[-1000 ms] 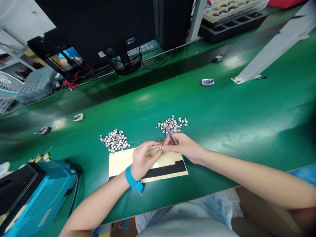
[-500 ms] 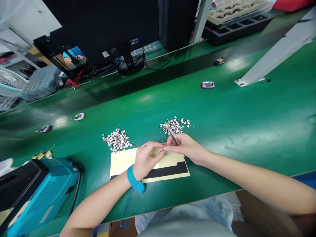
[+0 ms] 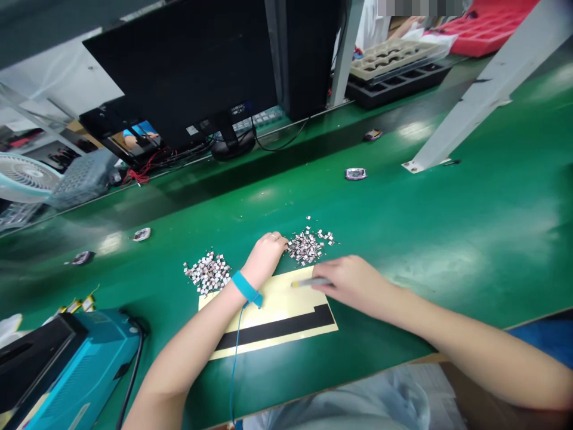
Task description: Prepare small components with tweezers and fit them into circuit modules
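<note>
Hands parted, tweezers (image 3: pixel 310 282) in right hand (image 3: pixel 353 283), left hand (image 3: pixel 265 257) beside parts pile (image 3: pixel 305 247)

Bright glare streaks the green workbench (image 3: pixel 452 239) (frame edges bowed).

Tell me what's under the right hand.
The right hand lies over the edge of a yellow sheet, with tweezers held in its fingers. Whatever lies directly beneath the palm is hidden.

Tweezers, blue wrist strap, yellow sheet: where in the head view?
tweezers (image 3: pixel 311 282), head view, on the shank
blue wrist strap (image 3: pixel 245 288), head view, on the band
yellow sheet (image 3: pixel 277 304), head view, on its bare surface
</note>
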{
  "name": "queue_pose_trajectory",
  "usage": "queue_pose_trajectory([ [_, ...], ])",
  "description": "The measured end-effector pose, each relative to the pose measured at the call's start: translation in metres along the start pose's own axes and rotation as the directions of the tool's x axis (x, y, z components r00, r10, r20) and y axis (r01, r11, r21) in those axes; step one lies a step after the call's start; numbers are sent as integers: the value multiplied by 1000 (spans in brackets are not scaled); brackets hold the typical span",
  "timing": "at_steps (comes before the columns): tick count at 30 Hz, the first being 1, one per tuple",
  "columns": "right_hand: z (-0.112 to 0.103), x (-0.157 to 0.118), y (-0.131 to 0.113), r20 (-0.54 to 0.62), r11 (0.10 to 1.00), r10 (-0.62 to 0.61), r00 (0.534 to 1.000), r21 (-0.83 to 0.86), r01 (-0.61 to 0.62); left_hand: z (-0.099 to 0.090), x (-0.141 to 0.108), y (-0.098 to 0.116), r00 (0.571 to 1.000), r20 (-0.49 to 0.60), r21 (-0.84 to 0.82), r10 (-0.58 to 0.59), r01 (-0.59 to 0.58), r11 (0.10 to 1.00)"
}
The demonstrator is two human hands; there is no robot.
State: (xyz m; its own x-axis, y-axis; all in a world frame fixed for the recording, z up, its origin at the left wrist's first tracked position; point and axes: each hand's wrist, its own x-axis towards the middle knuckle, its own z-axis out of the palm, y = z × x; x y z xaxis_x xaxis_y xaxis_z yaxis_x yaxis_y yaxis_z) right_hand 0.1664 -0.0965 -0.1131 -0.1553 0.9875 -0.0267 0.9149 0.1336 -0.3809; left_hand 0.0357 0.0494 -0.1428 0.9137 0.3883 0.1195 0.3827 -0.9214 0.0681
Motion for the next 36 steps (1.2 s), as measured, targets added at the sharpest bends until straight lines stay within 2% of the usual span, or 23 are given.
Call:
queue_pose_trajectory([
  [3, 6, -8, -13, 136, 985, -130, 982, -92, 143, 0, 0, 2, 1000, -1, 8, 4, -4, 1000],
  [7, 11, -15, -24, 212, 947, -188, 959, -218, 234, -12, -4, 5, 1000, -14, -6, -18, 18, 1000],
  [9, 14, -17, -28, 210, 929, -206, 956, -263, 259, -20, -9, 6, 996, -33, -137, -86, 80, 987],
  [10, 16, -19, -30, 201, 922, -214, 956, -282, 266, -23, -14, 6, 989, -37, -276, -143, 128, 953],
  [11, 19, -20, -33, 187, 914, -225, 956, -299, 273, -26, -19, 7, 978, -24, -446, -206, 174, 878],
  [13, 24, -23, -37, 162, 898, -246, 956, -333, 287, -27, -32, 11, 953, 48, -735, -300, 237, 636],
  [15, 28, -25, -40, 152, 889, -250, 956, -355, 289, -25, -45, 17, 938, 106, -845, -329, 259, 467],
  [17, 31, -26, -41, 143, 887, -235, 961, -372, 272, -20, -56, 23, 928, 119, -866, -352, 271, 421],
  [20, 32, -25, -40, 122, 889, -191, 974, -400, 224, -10, -65, 30, 907, 119, -860, -405, 298, 415],
  [22, 31, -24, -40, 132, 889, -171, 976, -406, 211, -4, -67, 33, 888, 146, -875, -437, 322, 362],
  [27, 29, -22, -44, 170, 904, -141, 975, -379, 197, 6, -67, 34, 826, 262, -952, -499, 305, 5],
  [29, 26, -20, -40, 223, 923, -105, 969, -341, 179, 7, -68, 34, 814, 270, -960, -514, 272, -73],
  [31, 22, -15, -31, 284, 958, -76, 956, -245, 148, 6, -68, 34, 816, 243, -968, -524, 236, -81],
  [33, 17, -9, -18, 323, 994, -56, 945, -69, 83, 5, -69, 34, 830, 203, -974, -520, 228, -17],
  [35, 14, -1, -5, 321, 988, -20, 947, 154, -32, 3, -70, 35, 848, 129, -966, -514, 225, 129],
  [36, 13, 3, 1, 308, 955, 16, 951, 278, -106, 3, -71, 36, 858, 73, -950, -509, 215, 226],
])
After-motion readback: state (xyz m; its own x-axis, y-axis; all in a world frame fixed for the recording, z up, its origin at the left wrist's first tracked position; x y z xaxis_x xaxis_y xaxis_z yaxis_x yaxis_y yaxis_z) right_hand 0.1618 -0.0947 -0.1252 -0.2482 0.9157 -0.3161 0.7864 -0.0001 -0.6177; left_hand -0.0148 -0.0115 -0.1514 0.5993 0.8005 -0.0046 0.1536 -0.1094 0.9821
